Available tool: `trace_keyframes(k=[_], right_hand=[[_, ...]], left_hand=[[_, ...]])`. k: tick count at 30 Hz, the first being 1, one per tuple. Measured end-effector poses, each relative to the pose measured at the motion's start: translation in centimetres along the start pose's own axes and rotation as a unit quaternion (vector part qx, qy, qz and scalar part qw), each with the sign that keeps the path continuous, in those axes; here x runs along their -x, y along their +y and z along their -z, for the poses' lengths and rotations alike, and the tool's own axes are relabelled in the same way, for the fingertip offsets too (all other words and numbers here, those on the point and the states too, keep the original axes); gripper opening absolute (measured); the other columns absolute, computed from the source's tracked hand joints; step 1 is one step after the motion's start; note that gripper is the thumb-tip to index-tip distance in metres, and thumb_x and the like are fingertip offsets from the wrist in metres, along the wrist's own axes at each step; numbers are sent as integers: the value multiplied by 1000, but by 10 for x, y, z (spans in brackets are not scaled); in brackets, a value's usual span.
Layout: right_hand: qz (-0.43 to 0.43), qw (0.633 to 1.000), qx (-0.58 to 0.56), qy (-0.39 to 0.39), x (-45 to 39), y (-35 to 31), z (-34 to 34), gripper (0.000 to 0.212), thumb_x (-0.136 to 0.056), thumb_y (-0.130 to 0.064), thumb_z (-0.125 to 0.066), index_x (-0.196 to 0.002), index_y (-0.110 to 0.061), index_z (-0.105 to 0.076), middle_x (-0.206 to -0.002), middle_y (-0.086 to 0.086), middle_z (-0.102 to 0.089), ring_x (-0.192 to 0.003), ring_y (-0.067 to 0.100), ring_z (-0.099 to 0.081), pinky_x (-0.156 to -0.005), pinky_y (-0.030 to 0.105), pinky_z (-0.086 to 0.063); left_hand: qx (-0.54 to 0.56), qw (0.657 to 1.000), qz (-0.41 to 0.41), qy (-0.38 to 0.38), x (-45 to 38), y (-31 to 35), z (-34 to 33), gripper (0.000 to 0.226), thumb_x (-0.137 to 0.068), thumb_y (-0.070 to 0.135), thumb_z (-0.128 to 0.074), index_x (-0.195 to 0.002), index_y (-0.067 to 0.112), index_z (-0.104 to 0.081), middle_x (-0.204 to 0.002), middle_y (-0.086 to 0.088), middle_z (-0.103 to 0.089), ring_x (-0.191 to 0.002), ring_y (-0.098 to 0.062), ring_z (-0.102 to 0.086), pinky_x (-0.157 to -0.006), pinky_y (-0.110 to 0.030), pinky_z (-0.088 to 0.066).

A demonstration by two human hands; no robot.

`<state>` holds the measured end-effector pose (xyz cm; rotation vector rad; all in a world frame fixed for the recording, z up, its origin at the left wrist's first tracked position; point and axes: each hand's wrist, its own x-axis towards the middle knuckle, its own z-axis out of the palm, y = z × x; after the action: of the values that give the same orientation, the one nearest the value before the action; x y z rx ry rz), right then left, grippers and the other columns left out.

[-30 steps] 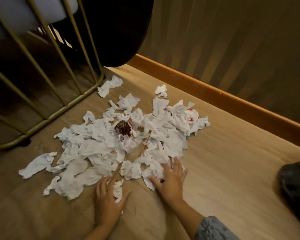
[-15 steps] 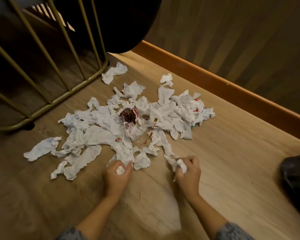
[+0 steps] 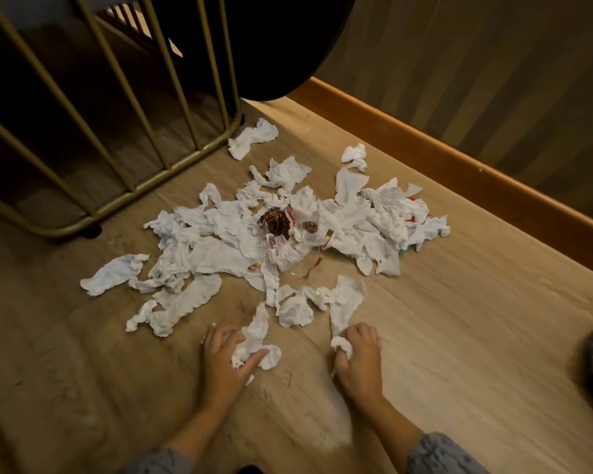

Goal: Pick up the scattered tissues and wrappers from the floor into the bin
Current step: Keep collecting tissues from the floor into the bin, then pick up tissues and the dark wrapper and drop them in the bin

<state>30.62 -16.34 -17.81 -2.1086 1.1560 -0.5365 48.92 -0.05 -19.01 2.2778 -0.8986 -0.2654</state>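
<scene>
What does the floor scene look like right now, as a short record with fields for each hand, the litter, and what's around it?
left hand: left hand grips a crumpled white tissue low over the floor
right hand: right hand grips the near end of a long white tissue
litter: pile of crumpled white tissues spread on the light wooden floor, with a crumpled red and brown foil wrapper in the middle
surroundings: gold metal bar frame at the far left; orange-brown wooden skirting board along the wall
bin: cannot identify one for certain
</scene>
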Motion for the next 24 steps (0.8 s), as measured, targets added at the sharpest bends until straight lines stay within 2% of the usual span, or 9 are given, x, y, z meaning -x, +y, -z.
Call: trace_keyframes(k=[4,6,9,11,13,15,17,19,24], right_hand=[[22,997,-59,34,2,-12,3,24,-79,-33,-53,-64,-19,-40,-62,-4,-42,-60,15,-42,-53,26,-29],[-15,994,-76,74,-12,-26,5,30,-81,-38,-60,-66,-18,-44,-58,-5,-46,-54,13,-46,-48,26,-34],[-13,986,-74,149,-40,-48,9,16,-75,-21,-63,-87,-18,-54,-75,-6,-55,-63,13,-51,-55,24,-38],[0,985,-39,166,-57,-56,11,35,-71,-10,-64,-105,-14,-58,-94,-1,-56,-87,16,-52,-75,24,-40],[-26,992,36,122,-72,-54,7,52,-72,-6,-67,-121,-19,-57,-126,7,-50,-121,25,-43,-100,37,-32],[-70,994,83,23,-78,-45,0,61,-77,-10,-64,-134,-29,-51,-154,7,-28,-145,31,-16,-114,55,-11],[-64,990,104,-69,-72,-30,-10,58,-85,-17,-58,-139,-33,-46,-162,3,-14,-149,31,3,-112,60,12],[14,983,142,-117,-56,-14,-16,48,-88,-27,-52,-136,-29,-50,-161,4,-19,-149,31,2,-113,55,17],[126,984,49,-117,-18,15,-12,28,-87,-35,-56,-101,-12,-61,-139,11,-52,-139,24,-35,-118,44,-25]], left_hand=[[64,990,97,78,3,9,9,20,-72,12,-78,-81,9,-59,-82,-6,-57,-72,-21,-56,-57,-28,-48],[125,976,134,117,-7,23,12,31,-73,0,-75,-95,12,-57,-90,-5,-59,-75,-24,-60,-56,-24,-47],[131,981,61,128,-29,48,9,43,-74,-8,-70,-111,14,-66,-111,0,-52,-97,-15,-54,-76,-26,-53],[105,992,-27,70,-46,59,2,47,-74,-9,-66,-113,18,-68,-126,-1,-48,-118,-13,-44,-97,-26,-45],[65,991,-118,-14,-62,60,-14,53,-73,-6,-61,-122,16,-64,-144,-4,-41,-138,-18,-27,-113,-26,-26],[35,986,-142,-80,-71,56,-30,58,-73,-4,-62,-129,13,-58,-149,-4,-36,-144,-21,-14,-116,-37,-21],[17,984,-140,-105,-70,48,-37,51,-74,3,-61,-125,10,-59,-140,-8,-49,-141,-23,-22,-112,-48,-30],[11,986,-140,-85,-61,35,-35,36,-76,18,-58,-110,5,-65,-120,-13,-60,-129,-24,-39,-103,-46,-41],[11,995,-99,-17,-25,13,-18,26,-76,33,-65,-78,7,-61,-82,-6,-57,-83,-15,-49,-76,-28,-45]])
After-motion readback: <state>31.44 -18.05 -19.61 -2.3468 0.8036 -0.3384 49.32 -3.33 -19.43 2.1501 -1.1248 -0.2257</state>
